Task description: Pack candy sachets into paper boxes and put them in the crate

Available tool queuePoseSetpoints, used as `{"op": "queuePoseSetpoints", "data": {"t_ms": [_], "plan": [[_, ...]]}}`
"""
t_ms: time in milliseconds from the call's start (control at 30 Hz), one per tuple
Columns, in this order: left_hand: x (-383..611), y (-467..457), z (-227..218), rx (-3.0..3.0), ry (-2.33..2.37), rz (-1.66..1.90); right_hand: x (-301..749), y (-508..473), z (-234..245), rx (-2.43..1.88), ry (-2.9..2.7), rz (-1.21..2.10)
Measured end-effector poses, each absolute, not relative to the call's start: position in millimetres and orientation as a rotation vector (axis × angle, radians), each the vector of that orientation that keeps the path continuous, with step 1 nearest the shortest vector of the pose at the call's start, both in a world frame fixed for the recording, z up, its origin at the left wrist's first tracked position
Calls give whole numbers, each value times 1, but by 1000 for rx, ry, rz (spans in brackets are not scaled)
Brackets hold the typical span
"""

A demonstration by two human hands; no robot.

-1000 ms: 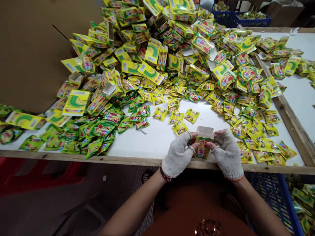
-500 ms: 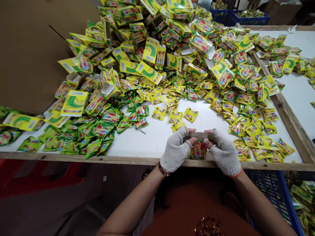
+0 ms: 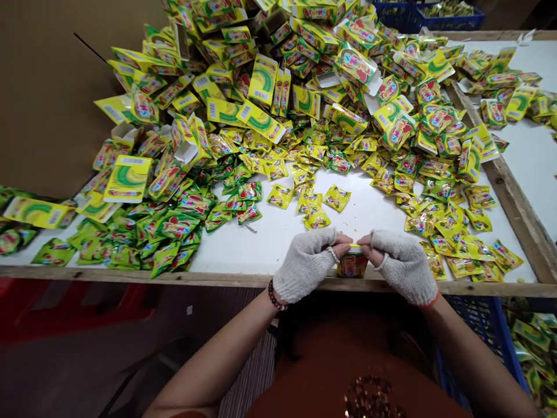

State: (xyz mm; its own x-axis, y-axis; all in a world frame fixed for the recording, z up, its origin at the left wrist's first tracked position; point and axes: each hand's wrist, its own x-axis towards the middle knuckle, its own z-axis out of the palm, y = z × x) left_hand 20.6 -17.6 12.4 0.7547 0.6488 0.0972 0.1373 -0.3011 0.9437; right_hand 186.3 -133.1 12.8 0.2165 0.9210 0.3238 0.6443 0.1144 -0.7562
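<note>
A small yellow-and-green printed carton (image 3: 352, 266) stands between my hands, just behind the table's front edge. My left hand (image 3: 304, 265) and my right hand (image 3: 404, 267), both in white fingerless knit gloves, grip it from either side. Their bare fingertips press on its top edge, which is narrowly visible between them. Most of the carton's top and sides are hidden by my fingers. A few loose foil sachets (image 3: 317, 219) lie on the white tabletop (image 3: 278, 247) just beyond my left hand. A beaded bracelet (image 3: 274, 295) circles my left wrist.
A large heap of printed cartons and foil sachets (image 3: 261, 98) covers the table's far side, with more sachets to my right. A brown cardboard sheet (image 3: 52, 98) stands at the left. Blue crates (image 3: 426, 14) sit at the back, and another holding sachets (image 3: 483, 342) sits below right.
The carton's white top flap, standing up a second ago, has folded down level with the top. My hands have moved closer over the carton, and the view has tipped slightly.
</note>
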Motion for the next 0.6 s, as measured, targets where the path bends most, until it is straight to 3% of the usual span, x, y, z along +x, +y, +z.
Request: {"op": "queuePoseSetpoints", "data": {"t_ms": [200,400,600], "plan": [[7,-20,-1,1958,270,741,203,-143,8,-1342,-1856,448],[9,-15,15,1984,470,484,205,-145,5,-1375,-1864,431],[12,-25,5,2047,237,802,206,-149,2,-1308,-1816,395]]}}
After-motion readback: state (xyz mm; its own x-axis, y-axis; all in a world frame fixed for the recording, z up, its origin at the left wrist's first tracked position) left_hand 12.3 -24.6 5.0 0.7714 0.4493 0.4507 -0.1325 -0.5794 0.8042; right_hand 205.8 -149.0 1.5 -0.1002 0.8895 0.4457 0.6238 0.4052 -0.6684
